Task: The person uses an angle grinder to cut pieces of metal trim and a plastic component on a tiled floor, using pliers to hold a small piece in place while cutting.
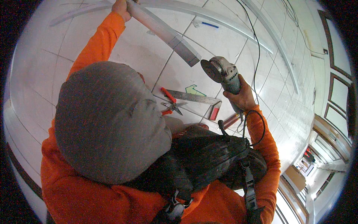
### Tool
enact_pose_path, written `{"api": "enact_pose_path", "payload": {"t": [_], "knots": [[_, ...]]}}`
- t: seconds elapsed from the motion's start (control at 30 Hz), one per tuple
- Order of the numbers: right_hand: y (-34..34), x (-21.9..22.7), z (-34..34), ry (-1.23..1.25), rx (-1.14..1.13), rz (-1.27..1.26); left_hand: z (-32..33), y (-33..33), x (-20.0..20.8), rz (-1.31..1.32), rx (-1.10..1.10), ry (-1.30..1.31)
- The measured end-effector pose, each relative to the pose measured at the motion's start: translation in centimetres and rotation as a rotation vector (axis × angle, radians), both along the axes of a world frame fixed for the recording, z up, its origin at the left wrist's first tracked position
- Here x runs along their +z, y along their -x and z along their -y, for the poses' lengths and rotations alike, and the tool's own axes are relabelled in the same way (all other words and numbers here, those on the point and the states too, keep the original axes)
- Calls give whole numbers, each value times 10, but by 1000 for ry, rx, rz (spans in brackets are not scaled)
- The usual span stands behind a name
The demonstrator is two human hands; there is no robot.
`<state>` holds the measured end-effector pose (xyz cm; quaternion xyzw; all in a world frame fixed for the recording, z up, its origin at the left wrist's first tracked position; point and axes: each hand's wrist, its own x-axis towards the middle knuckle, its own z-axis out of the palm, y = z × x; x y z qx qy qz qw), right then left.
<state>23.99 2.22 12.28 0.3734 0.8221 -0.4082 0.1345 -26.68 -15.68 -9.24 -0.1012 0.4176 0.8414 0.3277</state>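
Note:
My left hand (121,10) is closed round the far end of a grey metal channel (156,30). The channel slants down to the right, and its free end is close to the disc of an angle grinder (223,72). My right hand (242,95) grips the grinder by its body, with the disc turned toward the channel; a small space shows between them. Whether the disc spins, I cannot tell. Below the channel on the floor lie red-handled tin snips (172,102), blades spread, beside a steel try square (194,98) with a red-marked stock.
Long metal strips (223,28) lie across the tiled floor (134,56) at the far side. A black cable (258,48) runs past the grinder, and a loop hangs by my right forearm. A blue strip (210,25) and a green arrow marker (194,90) are on the tiles.

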Motion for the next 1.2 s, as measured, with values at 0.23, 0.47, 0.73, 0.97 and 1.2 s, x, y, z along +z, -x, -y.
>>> {"api": "enact_pose_path", "payload": {"t": [0.23,0.47,0.73,0.97,1.2], "knots": [[-6,-8,-5,-21,16,12,-1,-3,7,11,51,57],[-6,-12,-10,12,38,5,1,-14,25,37,3,120],[-4,-11,-9,-1,60,44,2,-11,20,-5,-47,89],[-2,-8,-7,-13,56,52,2,-12,15,-18,-2,96],[7,-6,-5,-10,94,69,24,17,-24,23,-30,126]]}}
